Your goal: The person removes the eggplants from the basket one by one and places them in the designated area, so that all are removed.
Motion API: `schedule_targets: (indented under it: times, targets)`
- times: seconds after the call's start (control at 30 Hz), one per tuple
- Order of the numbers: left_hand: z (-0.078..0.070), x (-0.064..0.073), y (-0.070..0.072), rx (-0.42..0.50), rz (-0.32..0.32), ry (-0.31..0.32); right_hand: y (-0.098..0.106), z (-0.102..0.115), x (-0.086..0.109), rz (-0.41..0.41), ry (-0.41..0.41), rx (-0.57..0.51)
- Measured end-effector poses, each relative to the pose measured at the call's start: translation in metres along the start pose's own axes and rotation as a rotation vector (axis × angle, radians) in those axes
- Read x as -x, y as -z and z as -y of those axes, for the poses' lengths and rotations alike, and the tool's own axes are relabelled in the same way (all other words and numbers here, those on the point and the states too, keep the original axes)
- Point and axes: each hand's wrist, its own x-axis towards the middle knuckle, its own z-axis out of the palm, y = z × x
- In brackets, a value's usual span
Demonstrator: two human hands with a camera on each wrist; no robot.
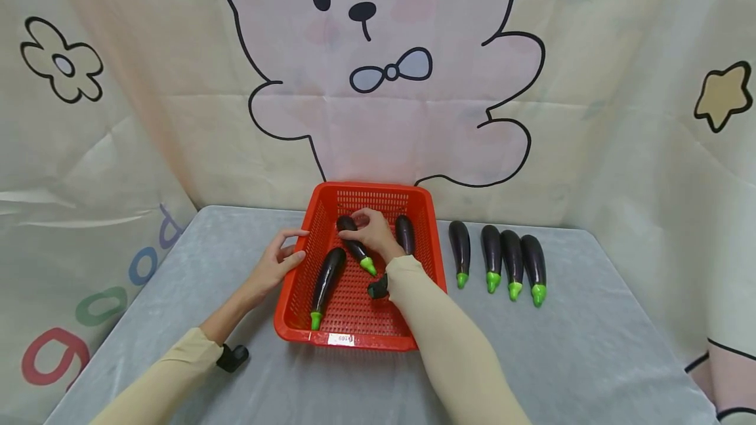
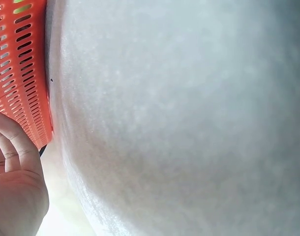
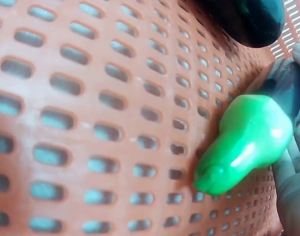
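Note:
Inside a red plastic basket (image 1: 366, 336), my right hand (image 1: 377, 233) grips an eggplant (image 1: 357, 249) near its upper end. Its green cap (image 3: 243, 142) points down toward the perforated basket floor in the right wrist view. A second eggplant (image 1: 327, 284) lies along the basket's left side, green end toward me. The third eggplant (image 1: 405, 233) sits at the right wall, partly hidden by my right wrist. My left hand (image 1: 276, 266) is at the basket's left rim, its fingertips right against the edge; the left wrist view shows its fingers fairly straight beside the slotted wall.
To the right of the basket, several eggplants (image 1: 493, 258) lie in a row on the grey cloth-covered table (image 1: 561, 359), green ends toward me. Behind the table hangs a curtain (image 1: 390, 136) printed with a bear.

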Motion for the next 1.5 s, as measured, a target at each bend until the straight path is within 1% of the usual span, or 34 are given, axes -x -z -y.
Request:
schedule_targets:
  times: [0.2, 0.4, 0.5, 0.63, 0.83, 0.93, 1.07, 1.13, 1.2, 1.37, 1.5]
  targets:
    - [0.001, -0.001, 0.0, 0.003, 0.004, 0.002, 0.001, 0.0, -0.001, -0.017, 0.01, 0.021]
    - [0.002, -0.001, 0.0, 0.0, 0.0, -0.007, 0.002, -0.001, 0.0, -0.05, 0.01, -0.026]
    - [0.002, -0.001, 0.001, -0.006, -0.003, -0.007, 0.004, 0.001, 0.0, -0.048, 0.003, -0.052]
    - [0.002, -0.001, 0.001, -0.013, -0.004, -0.004, 0.01, 0.008, -0.001, -0.043, -0.002, -0.077]
    - [0.002, -0.001, 0.0, -0.017, -0.001, -0.001, 0.021, 0.021, -0.005, -0.071, -0.025, -0.119]
    - [0.002, -0.001, 0.0, -0.019, -0.004, -0.003, 0.025, 0.028, -0.005, -0.072, -0.047, -0.171]
    - [0.002, 0.0, 0.0, -0.021, -0.01, -0.005, 0.033, 0.04, -0.006, -0.065, -0.068, -0.268]
    - [0.002, 0.0, 0.0, -0.021, -0.009, -0.004, 0.037, 0.045, -0.007, -0.064, -0.069, -0.316]
    - [0.002, -0.001, 0.0, -0.018, -0.008, -0.005, 0.042, 0.051, -0.007, -0.067, -0.066, -0.341]
    - [0.001, -0.001, 0.0, -0.016, -0.011, -0.003, 0.055, 0.063, -0.006, -0.079, -0.066, -0.371]
    - [0.0, -0.001, -0.001, -0.014, -0.01, -0.01, 0.066, 0.067, -0.002, -0.086, -0.053, -0.367]
